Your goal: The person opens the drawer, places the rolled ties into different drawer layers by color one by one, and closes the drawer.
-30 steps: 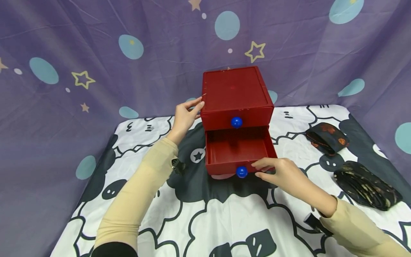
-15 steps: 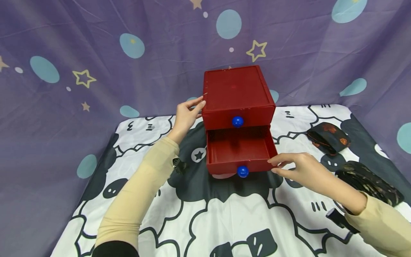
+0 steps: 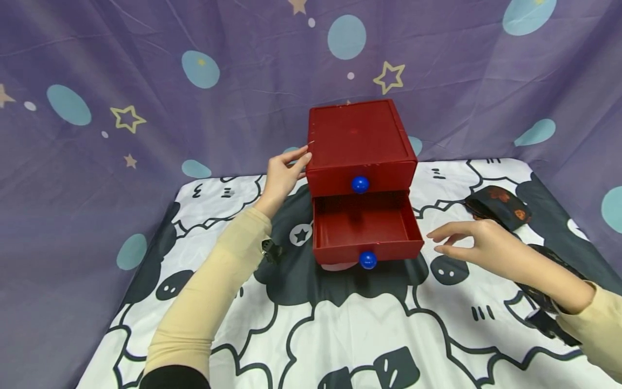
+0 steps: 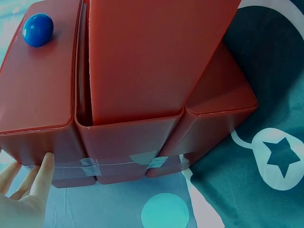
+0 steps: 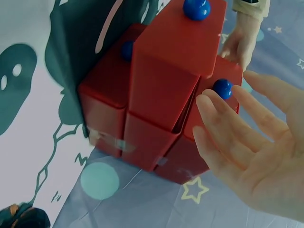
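Observation:
A red cabinet of stacked drawers (image 3: 359, 135) stands on the cloth-covered surface. Its middle drawer (image 3: 330, 255) is pulled out, with a bare red inside and a round blue knob (image 3: 367, 260) on its front. The top drawer, with its own blue knob (image 3: 360, 185), is closed. My left hand (image 3: 282, 175) rests its extended fingertips against the cabinet's upper left side. To the right of the pulled-out drawer my right hand (image 3: 476, 243) hovers, apart from it and holding nothing. In the right wrist view its fingers (image 5: 228, 123) are spread and loosely bent.
At the right lies a folded black cloth (image 3: 502, 205) with orange patterns. Nearer, a dark camouflage-patterned folded cloth (image 3: 549, 252) is mostly hidden behind my right forearm. A purple curtain (image 3: 257, 65) hangs right behind the cabinet.
My right hand has left the front of the pulled-out drawer and moved right, passing its right corner. The left hand, cabinet and drawer stay as they were.

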`<action>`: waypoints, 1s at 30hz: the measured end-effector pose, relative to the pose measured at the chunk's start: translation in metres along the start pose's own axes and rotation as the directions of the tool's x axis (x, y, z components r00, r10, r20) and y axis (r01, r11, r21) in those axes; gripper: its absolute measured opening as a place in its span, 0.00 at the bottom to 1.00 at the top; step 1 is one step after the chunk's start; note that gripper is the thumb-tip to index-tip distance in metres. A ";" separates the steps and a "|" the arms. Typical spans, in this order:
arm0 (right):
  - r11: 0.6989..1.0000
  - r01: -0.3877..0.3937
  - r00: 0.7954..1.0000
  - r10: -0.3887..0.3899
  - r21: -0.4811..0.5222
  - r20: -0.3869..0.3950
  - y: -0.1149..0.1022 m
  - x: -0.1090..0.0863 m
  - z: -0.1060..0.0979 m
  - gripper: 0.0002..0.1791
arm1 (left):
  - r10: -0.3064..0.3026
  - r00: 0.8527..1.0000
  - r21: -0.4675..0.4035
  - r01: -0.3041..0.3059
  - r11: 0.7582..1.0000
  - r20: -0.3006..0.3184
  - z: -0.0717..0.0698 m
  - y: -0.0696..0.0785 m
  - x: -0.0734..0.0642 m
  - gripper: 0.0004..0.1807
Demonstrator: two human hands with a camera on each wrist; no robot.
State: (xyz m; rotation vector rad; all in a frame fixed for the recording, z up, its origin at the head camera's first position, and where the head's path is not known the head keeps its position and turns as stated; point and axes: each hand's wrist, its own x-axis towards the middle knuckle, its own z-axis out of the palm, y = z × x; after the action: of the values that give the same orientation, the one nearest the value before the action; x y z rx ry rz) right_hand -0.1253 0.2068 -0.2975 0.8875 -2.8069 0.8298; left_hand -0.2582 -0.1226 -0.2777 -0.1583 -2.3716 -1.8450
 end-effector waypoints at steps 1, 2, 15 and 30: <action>1.000 0.002 1.000 -0.002 -0.003 -0.001 0.002 0.000 -0.001 0.10 | -0.005 1.000 -0.001 0.005 1.000 0.003 0.000 0.003 -0.002 0.19; 1.000 -0.001 1.000 0.001 -0.009 0.007 0.003 0.000 -0.002 0.10 | -0.009 1.000 0.001 0.009 1.000 0.005 0.000 0.007 -0.004 0.19; 0.998 -0.056 0.997 0.055 0.021 0.059 0.035 0.011 -0.019 0.09 | 0.018 1.000 0.013 -0.018 1.000 -0.010 0.000 -0.004 0.002 0.18; 0.972 -0.213 0.973 0.201 0.102 0.115 0.084 0.020 -0.029 0.11 | 0.011 1.000 0.008 -0.011 1.000 -0.017 0.001 -0.005 0.002 0.18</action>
State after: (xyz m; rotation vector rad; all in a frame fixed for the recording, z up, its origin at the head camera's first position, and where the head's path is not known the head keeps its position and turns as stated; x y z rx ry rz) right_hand -0.1911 0.2695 -0.3077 0.6758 -3.0088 1.0075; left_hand -0.2614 -0.1229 -0.2820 -0.1537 -2.3611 -1.8249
